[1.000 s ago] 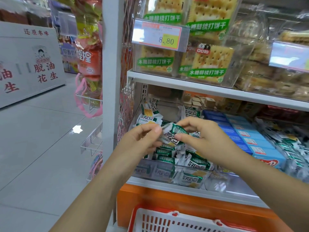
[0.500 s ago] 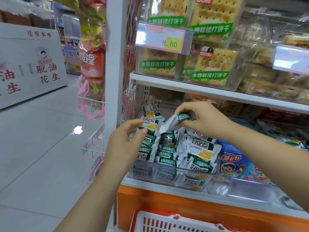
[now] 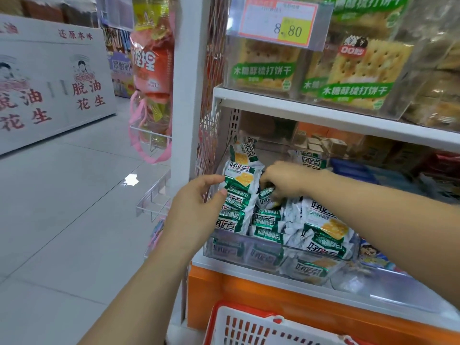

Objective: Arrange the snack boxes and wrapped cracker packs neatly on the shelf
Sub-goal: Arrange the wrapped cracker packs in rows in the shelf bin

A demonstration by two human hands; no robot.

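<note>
Packs (image 3: 270, 217) of crackers, green and white, fill a clear bin (image 3: 249, 250) directly beneath both sets of fingers, and we see them leaning in rough rows. The bin sits on a white shelf (image 3: 214, 264).

The left hand (image 3: 196, 207) is at the bin's outer side. Its forefinger and thumb are parted, and both tips touch the left edge of the row nearest them. A top pack (image 3: 242, 175) stands tilted there, just right of the forefinger. The other left fingers are hidden behind the hand, so we cannot tell how they lie.

The right hand (image 3: 286, 180) is on the opposite side, knuckles up. Its fingers are curled down and pressed together, pinching a single pack (image 3: 265, 198) by its upper end. That pack hangs just right of the top pack and touches the heap under it. Between the two hands' fingertips we see only the leaning row.

Below the right fingers, more packs lie flat and crooked against the bin's front wall. Past the bin, under the right forearm, we make out a blue box (image 3: 371, 253).

Above the fingers, the upper shelf (image 3: 323, 113) carries clear cracker boxes (image 3: 361, 70) and a price tag (image 3: 278, 21) reading 8.80. Well below the fingers is a red and white basket (image 3: 249, 319).
</note>
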